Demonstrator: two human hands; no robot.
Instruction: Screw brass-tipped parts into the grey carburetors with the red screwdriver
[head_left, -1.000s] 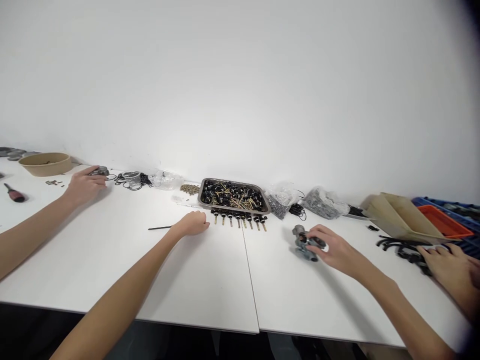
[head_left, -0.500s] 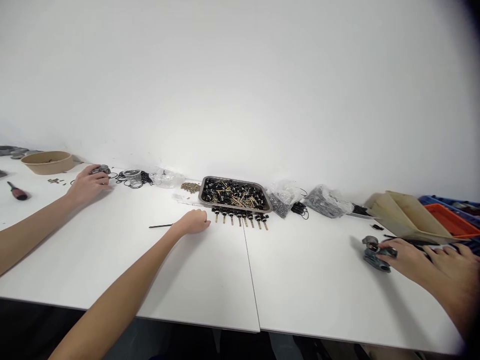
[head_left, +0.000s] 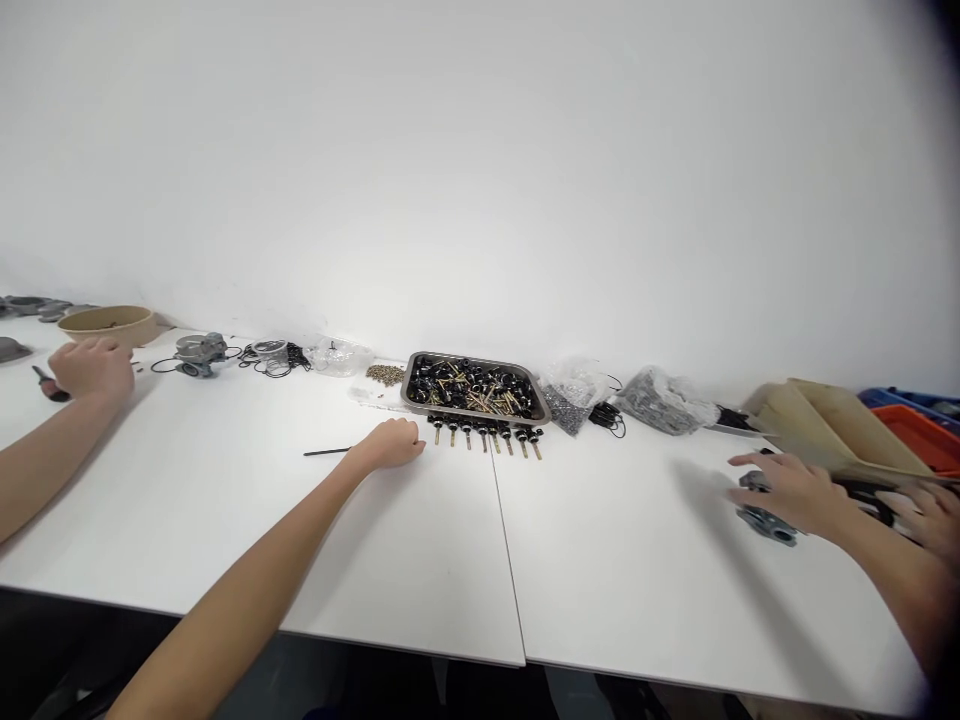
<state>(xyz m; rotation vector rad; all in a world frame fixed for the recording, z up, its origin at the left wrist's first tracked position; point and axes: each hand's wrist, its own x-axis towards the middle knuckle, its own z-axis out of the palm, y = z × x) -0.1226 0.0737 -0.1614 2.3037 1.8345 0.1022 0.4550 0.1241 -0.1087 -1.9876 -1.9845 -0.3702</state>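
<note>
My left hand [head_left: 390, 443] is closed in a fist on the white table, below the tray; whatever it grips is hidden. A thin dark rod [head_left: 326, 452] runs behind its wrist, and I cannot tell whether the fist holds it. Over on the right, my right hand [head_left: 795, 488] has its thumb and index finger apart above a grey metal part like a carburetor body [head_left: 772, 527], partly covering it. Several black parts with brass stems [head_left: 484, 440] lie in a row before a metal tray [head_left: 546, 408] heaped with similar pieces.
A co-worker's hand [head_left: 94, 370] is at a red-handled screwdriver [head_left: 51, 388], near a tan bowl [head_left: 112, 325] and another carburetor body [head_left: 201, 353]. Plastic bags of small parts [head_left: 664, 400] line the wall. Beige [head_left: 840, 430] and orange bins [head_left: 911, 435] stand right, beside another person's hand [head_left: 934, 515].
My right hand has opened its fingers from the carburetor body, which sits on the table. My left fist stays put. At left, the co-worker's hand left its carburetor body and moved to the screwdriver.
</note>
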